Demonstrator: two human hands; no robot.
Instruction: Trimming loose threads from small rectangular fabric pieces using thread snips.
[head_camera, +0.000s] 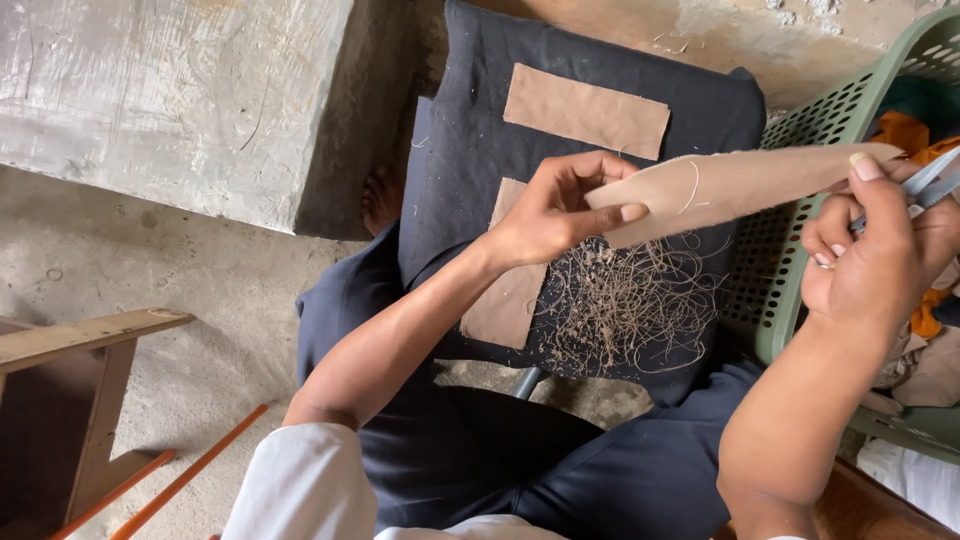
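Seated person, head view looking down onto the lap. Left hand (560, 210) pinches the near end of a long tan fabric strip (730, 185) between thumb and curled fingers; right hand (875, 255) grips the far end under the thumb, with a small pair of metal snips (935, 180) held in the same fist, blades pointing up and away. Held this way the strip is pulled out nearly flat between the two hands, above the lap, which appears to expose its edges; one loose thread curls off its face. Fabric looks matte, medium-weight, woven, edges cleanly cut. Below it, a dark navy cloth (600, 110) covers the lap and acts as a catching surface: a tangled heap of thin brown thread clippings (630, 305) lies on it directly under the strip. Two more tan rectangular pieces (585, 110) lie flat on the cloth, one further out, one by the left wrist. A green perforated plastic basket (830, 130) stands just beside the right hand, holding orange and tan cloth. Floor is rough concrete; a wooden stool (80, 350) stands to the left.
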